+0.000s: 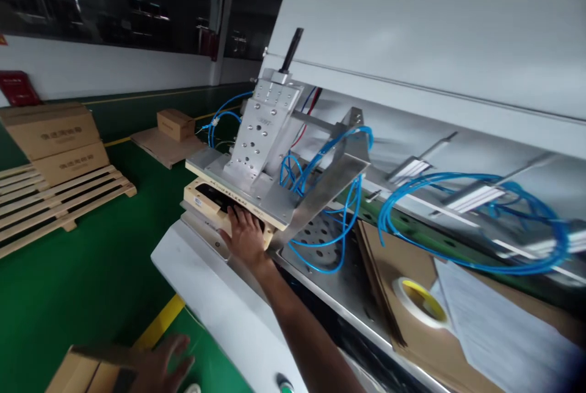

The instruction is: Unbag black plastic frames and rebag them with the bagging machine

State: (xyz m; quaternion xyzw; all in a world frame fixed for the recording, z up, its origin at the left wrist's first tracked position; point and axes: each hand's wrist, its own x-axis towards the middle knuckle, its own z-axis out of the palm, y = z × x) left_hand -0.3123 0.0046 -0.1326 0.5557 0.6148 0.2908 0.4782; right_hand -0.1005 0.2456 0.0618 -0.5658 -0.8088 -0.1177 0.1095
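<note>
My right hand (245, 235) reaches into the gap of a metal press fixture (260, 130), its fingers spread on a dark flat part (213, 194) in the cream-coloured lower block (198, 199). The upper plate (242, 188) hangs just above the fingers, and their tips are partly hidden beneath it. At the bottom left my left hand (167, 365) is blurred, with its fingers apart and nothing between them. It is beside a cardboard box (86, 371) near the lower edge.
Blue air hoses (343, 240) loop right of the fixture. A tape roll (421, 302) and papers (503, 326) lie on cardboard at the right. A green button (286, 387) is on the white machine edge (229, 301). Boxes (64, 140) stand on a wooden pallet (68, 198) at the left.
</note>
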